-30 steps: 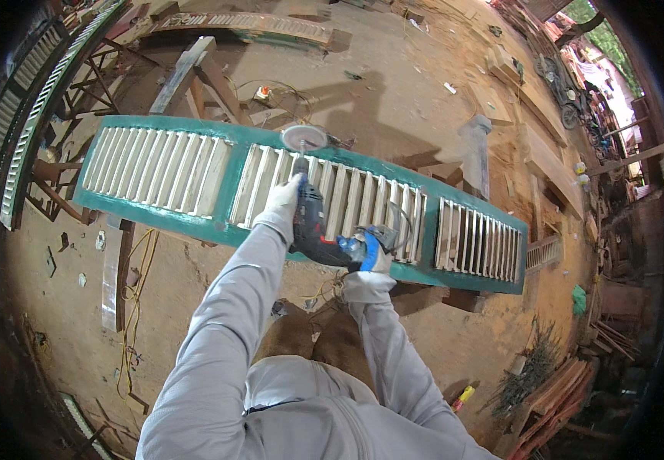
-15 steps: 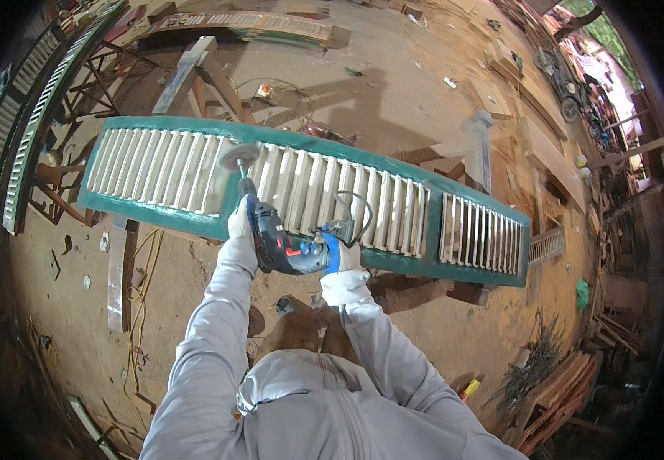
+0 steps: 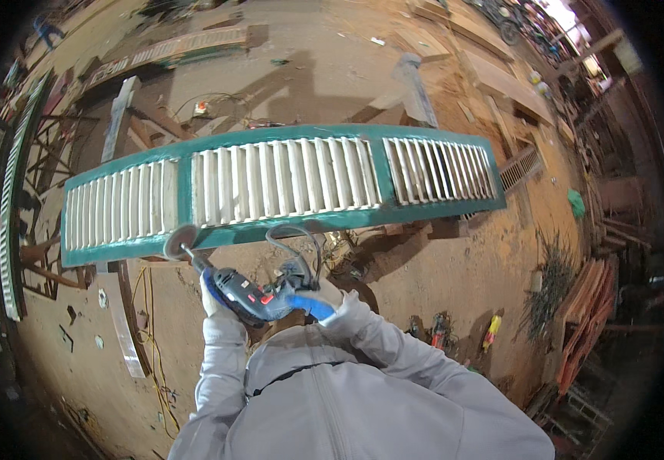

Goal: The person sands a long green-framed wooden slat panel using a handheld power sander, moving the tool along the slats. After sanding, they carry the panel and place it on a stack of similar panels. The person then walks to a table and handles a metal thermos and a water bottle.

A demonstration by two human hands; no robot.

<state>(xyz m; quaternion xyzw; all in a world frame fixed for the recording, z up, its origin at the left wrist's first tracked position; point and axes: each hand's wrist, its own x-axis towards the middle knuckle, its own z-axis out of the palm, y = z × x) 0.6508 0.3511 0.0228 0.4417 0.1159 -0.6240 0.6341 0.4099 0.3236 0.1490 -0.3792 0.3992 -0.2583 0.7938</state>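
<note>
A dark power drill [image 3: 244, 294] with a round sanding disc [image 3: 182, 242] on its shaft lies across both my hands. My left hand [image 3: 217, 301], gloved in white and blue, is closed around the drill's front, behind the shaft. At the rear handle my gloved right hand [image 3: 320, 300] grips the drill, a dark cord looping up beside it. The disc is at the near edge of a long louvred shutter panel [image 3: 271, 233] with a green frame and pale slats; whether it touches cannot be made out. Wooden stands hold the panel up.
Trestles [image 3: 121, 115] stand beyond the panel, with another slatted panel [image 3: 171, 54] farther back. More shutters [image 3: 19, 207] lean at the left. A yellow cord [image 3: 148, 330] trails over the dirt floor. Reddish boards [image 3: 586, 330] are stacked at the right.
The drill and both hands have come back toward my body. The disc has gone from the slats at the panel's far side to its near edge. My view has turned.
</note>
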